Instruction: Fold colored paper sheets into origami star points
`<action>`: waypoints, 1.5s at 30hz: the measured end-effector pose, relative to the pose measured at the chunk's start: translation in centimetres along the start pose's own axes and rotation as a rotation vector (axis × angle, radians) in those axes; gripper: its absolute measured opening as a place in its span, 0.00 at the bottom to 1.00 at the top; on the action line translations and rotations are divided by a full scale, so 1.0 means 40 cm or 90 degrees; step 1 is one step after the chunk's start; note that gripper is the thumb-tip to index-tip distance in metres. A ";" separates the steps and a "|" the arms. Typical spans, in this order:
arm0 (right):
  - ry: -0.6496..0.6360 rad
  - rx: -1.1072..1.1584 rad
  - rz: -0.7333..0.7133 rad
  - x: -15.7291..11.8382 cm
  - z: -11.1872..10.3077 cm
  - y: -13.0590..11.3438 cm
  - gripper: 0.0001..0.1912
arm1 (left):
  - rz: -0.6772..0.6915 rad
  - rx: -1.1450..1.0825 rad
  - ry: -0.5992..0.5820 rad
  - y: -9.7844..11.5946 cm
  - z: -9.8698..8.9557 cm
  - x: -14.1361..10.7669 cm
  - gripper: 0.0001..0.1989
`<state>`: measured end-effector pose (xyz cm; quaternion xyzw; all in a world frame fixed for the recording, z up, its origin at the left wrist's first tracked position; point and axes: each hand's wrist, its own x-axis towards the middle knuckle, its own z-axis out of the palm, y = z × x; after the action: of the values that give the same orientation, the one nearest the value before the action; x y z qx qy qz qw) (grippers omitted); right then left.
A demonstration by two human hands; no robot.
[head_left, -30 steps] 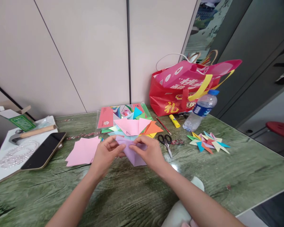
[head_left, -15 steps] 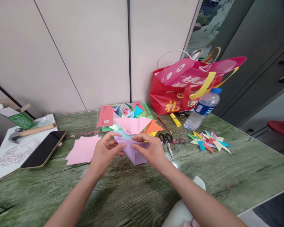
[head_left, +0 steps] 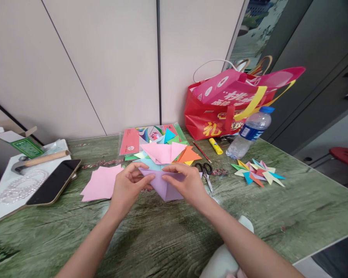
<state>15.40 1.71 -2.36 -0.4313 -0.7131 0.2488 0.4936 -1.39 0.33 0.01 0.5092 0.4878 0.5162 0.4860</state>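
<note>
Between my two hands is a sheet of purple origami paper, folded to a downward point with a crease down its middle. My left hand pinches its upper left corner between thumb and fingers. Along the top edge, right of the crease, my right hand grips it the same way. Just beyond lies a pile of folded paper, with a pink folded piece on top and an orange piece beside it. A stack of pink paper squares is left of my left hand.
Black-handled scissors, a red pencil and a yellow glue stick lie to the right. Beyond are a water bottle, a red bag and a multicoloured paper star. A phone and a hammer lie left.
My right hand has shifted very slightly right along the paper's top edge, and more of the purple paper's right corner shows. My left hand keeps its pinch.
</note>
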 end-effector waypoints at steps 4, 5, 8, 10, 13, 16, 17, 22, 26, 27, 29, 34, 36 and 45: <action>0.010 0.013 -0.001 0.001 -0.001 0.001 0.05 | 0.006 -0.002 0.012 0.000 0.001 0.001 0.15; 0.011 0.017 0.000 0.001 0.000 0.001 0.05 | 0.008 -0.002 0.012 0.000 0.000 0.001 0.15; 0.013 0.018 0.003 -0.001 0.001 0.003 0.05 | 0.011 0.001 0.010 -0.003 -0.001 0.002 0.14; 0.014 0.021 0.006 -0.002 0.001 0.002 0.05 | 0.011 0.004 0.007 -0.006 -0.002 0.003 0.14; 0.015 0.027 0.009 -0.002 -0.001 -0.002 0.05 | 0.012 0.007 0.008 -0.006 -0.003 0.002 0.14; 0.015 0.031 0.006 0.000 -0.004 -0.007 0.05 | 0.007 -0.001 0.018 0.001 -0.001 0.000 0.14; 0.016 0.032 0.007 0.001 -0.006 -0.008 0.05 | 0.005 -0.006 0.017 0.003 -0.001 0.000 0.14; 0.031 0.037 0.015 0.004 -0.009 -0.011 0.05 | -0.003 -0.026 -0.001 0.010 -0.003 0.000 0.15; 0.033 0.042 0.016 0.004 -0.010 -0.011 0.06 | 0.001 -0.032 -0.002 0.003 -0.007 0.004 0.14; 0.033 0.041 0.016 0.004 -0.010 -0.011 0.06 | 0.001 -0.033 -0.001 0.001 -0.007 0.005 0.14; 0.032 0.039 0.014 0.003 -0.011 -0.012 0.06 | 0.000 -0.034 -0.002 -0.002 -0.008 0.006 0.14; 0.029 0.039 0.012 0.002 -0.010 -0.015 0.06 | -0.002 -0.037 0.003 -0.002 -0.009 0.003 0.13; 0.030 0.041 0.012 0.002 -0.010 -0.015 0.06 | -0.010 -0.045 0.011 -0.001 -0.009 0.004 0.13; 0.041 0.028 0.014 0.003 -0.014 -0.015 0.06 | -0.054 -0.104 0.020 0.006 -0.011 0.005 0.09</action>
<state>15.68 1.49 -1.60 -0.4361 -0.6864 0.2555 0.5229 -1.84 0.51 0.25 0.4388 0.4728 0.5410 0.5397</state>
